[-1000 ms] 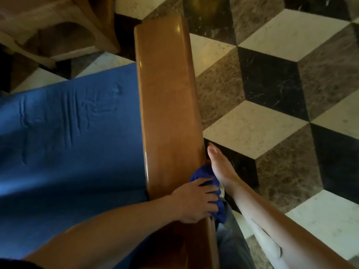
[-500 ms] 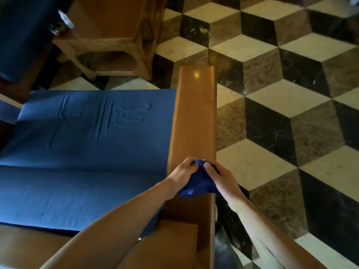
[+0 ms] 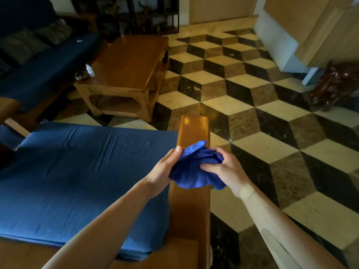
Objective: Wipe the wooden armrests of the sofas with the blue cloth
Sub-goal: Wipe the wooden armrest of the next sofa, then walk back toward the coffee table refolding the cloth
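Observation:
The blue cloth (image 3: 195, 167) is bunched up and held just above the polished wooden armrest (image 3: 194, 131) of the near sofa. My left hand (image 3: 165, 169) grips its left side with the thumb on top. My right hand (image 3: 226, 170) grips its right side, fingers curled into the folds. The armrest runs from the bottom of the view up to a rounded far end; its middle stretch is hidden under the cloth and hands. The sofa's blue seat cushion (image 3: 77, 175) lies to the left of the armrest.
A wooden coffee table (image 3: 126, 68) stands beyond the cushion, with a small bottle (image 3: 90, 70) and a glass dish (image 3: 80, 76) at its left end. A second dark blue sofa (image 3: 38, 61) sits at the far left. Patterned marble floor (image 3: 272, 133) spreads to the right.
My right hand has come onto the cloth, and both hands have lifted it off the armrest. The view has tilted up, showing the coffee table and the room.

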The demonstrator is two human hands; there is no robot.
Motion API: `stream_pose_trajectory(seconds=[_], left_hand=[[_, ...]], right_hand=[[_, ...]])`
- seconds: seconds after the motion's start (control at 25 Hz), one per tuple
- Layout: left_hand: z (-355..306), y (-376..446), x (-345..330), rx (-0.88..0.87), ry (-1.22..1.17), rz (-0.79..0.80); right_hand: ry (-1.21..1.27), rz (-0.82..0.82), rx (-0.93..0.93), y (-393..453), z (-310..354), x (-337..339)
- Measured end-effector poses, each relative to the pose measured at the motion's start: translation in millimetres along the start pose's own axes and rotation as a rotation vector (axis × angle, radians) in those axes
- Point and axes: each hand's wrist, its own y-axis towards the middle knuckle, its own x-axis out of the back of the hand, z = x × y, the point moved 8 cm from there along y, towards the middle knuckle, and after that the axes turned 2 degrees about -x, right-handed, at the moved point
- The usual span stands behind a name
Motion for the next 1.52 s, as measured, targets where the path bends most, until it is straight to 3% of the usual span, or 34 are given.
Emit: stream_pose_trajectory(seconds=[0.16, 0.32, 0.56, 1.0, 1.24, 1.52], left_hand=[[-32.8, -8.5, -12.0, -0.128, 0.339, -0.074], [-77.1, -5.3, -22.4, -0.308, 0.237, -0.296], [-105.2, 27.2, -101.2, -0.391, 0.382, -0.318], [-109.0, 106.5, -254.7, -0.501, 0.519, -0.394], [-124.9, 128.7, -252.1, -0.559, 0.551, -0.495], [-155.9, 174.3, -177.1, -0.562, 0.46, -0.514]], right_hand=[[0.102, -0.032, 0.008, -7.4, 38.1, 30.3], [-0.063, 0.033, 0.073, -10.6, 67.3, 59.5], [-0.144, 0.11, 0.09, -14.4, 70.0, 140.7], [-0.268, -0.051, 0.332, -17.8, 82.0, 328.9], [-0.324, -0.123, 0.452, 10.9, 103.5, 338.6], [-0.335, -0.089, 0.499, 103.8, 133.9, 298.8]])
